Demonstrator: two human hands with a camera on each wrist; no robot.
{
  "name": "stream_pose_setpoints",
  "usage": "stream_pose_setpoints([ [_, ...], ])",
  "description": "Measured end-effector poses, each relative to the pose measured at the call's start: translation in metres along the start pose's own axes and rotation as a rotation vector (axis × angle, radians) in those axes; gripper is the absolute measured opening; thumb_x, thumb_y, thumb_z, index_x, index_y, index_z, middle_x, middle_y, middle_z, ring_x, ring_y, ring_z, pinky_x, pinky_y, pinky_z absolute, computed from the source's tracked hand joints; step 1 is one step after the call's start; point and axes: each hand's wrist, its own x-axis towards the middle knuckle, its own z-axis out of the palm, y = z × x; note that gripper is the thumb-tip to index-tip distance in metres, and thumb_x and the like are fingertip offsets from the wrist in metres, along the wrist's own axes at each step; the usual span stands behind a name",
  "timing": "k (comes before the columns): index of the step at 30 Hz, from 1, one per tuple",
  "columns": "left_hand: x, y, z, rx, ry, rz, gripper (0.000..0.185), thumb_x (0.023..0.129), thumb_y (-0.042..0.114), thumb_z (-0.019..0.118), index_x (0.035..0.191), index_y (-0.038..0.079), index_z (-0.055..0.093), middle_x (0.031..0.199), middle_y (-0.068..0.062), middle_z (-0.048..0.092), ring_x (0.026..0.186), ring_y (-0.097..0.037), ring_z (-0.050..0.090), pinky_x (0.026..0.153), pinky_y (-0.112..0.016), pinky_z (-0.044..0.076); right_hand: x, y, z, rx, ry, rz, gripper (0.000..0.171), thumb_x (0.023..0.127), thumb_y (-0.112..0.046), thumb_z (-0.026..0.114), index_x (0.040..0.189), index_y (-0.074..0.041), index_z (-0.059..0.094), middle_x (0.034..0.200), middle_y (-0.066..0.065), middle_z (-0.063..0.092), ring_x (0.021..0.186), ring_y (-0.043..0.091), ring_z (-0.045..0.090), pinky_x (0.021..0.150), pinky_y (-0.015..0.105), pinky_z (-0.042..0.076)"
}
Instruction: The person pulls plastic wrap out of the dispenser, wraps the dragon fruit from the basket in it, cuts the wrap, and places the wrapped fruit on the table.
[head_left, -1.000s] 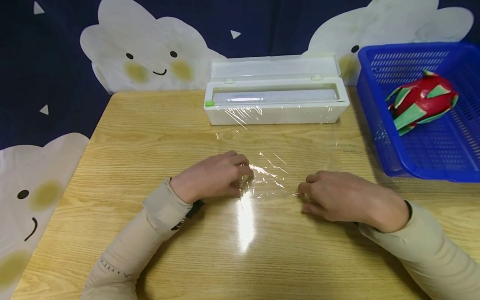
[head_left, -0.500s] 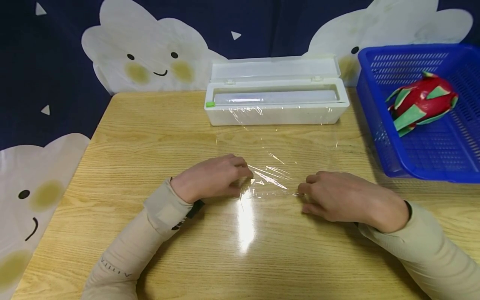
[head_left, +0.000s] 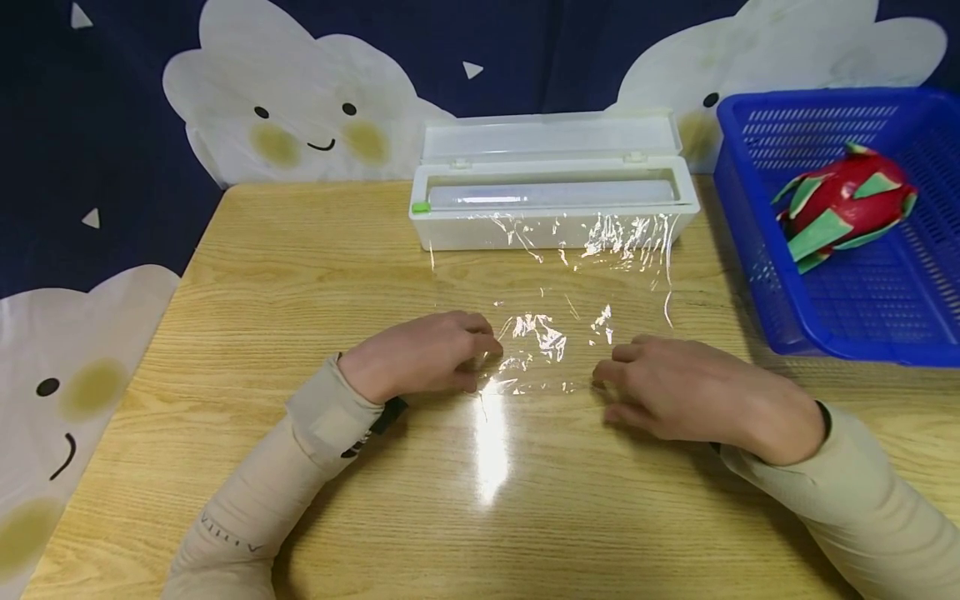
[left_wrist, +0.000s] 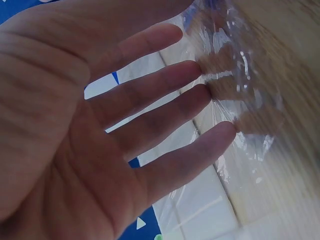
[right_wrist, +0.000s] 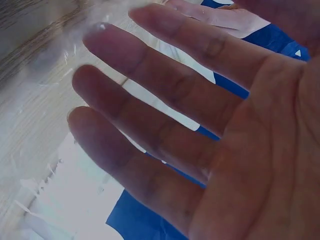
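Observation:
A sheet of clear cling film lies from the white dispenser box toward the person over the table. At the sheet's near left my left hand hovers low with its palm down; in the left wrist view its fingers are fairly straight, tips at the film. My right hand is at the near right of the sheet, its fingers extended and spread, with tips at or just by the film. Neither hand visibly grips anything. The thumbs are mostly out of the wrist views.
In the box, its lid raised, lies the film roll; a small green slider sits at the left of its front edge. A blue plastic basket with a red and green dragon fruit stands to the right on the wooden table.
The film has gone from fairly smooth to slack, with more bright wrinkles near the box and between the hands. Both hands have shifted only slightly, the right a little upward.

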Motion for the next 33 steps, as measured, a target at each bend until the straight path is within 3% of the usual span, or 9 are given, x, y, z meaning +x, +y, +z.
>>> stream_pose_setpoints([
  [4, -0.0009, -0.0002, 0.0006, 0.002, 0.008, 0.003, 0.038, 0.094, 0.022, 0.076, 0.129, 0.009, 0.07, 0.127, -0.009, 0.07, 0.105, -0.019, 0.065, 0.1, -0.034, 0.058, -0.0005, -0.0007, -0.0006, -0.021, 0.01, -0.006, 0.031, 0.093, -0.04, 0.075, 0.117, -0.019, 0.071, 0.104, -0.003, 0.072, 0.097, 0.02, 0.066, 0.084, 0.046, 0.06],
  [14, -0.0025, 0.0007, 0.0006, 0.0, 0.003, -0.011, 0.039, 0.093, 0.023, 0.078, 0.128, 0.009, 0.071, 0.129, -0.009, 0.069, 0.113, -0.021, 0.066, 0.105, -0.036, 0.056, 0.0001, -0.0025, -0.003, -0.02, 0.029, -0.025, 0.03, 0.093, -0.037, 0.076, 0.115, -0.017, 0.071, 0.095, -0.006, 0.066, 0.084, 0.011, 0.062, 0.072, 0.038, 0.058],
  [26, -0.0034, -0.0001, 0.0008, -0.005, 0.016, -0.003, 0.032, 0.091, 0.02, 0.079, 0.121, 0.011, 0.073, 0.131, -0.013, 0.068, 0.119, -0.025, 0.067, 0.107, -0.038, 0.056, -0.0027, -0.0016, -0.0045, -0.037, 0.092, -0.065, 0.031, 0.093, -0.034, 0.076, 0.118, -0.017, 0.072, 0.102, -0.004, 0.07, 0.091, 0.015, 0.068, 0.079, 0.042, 0.061],
  [33, -0.0022, -0.0009, 0.0, -0.01, -0.006, -0.016, 0.036, 0.09, 0.023, 0.081, 0.124, 0.013, 0.073, 0.133, -0.012, 0.067, 0.121, -0.026, 0.065, 0.109, -0.037, 0.055, -0.0046, 0.0003, -0.009, -0.045, 0.137, -0.041, 0.035, 0.093, -0.034, 0.076, 0.122, -0.014, 0.073, 0.106, -0.001, 0.073, 0.096, 0.021, 0.072, 0.082, 0.046, 0.063],
])
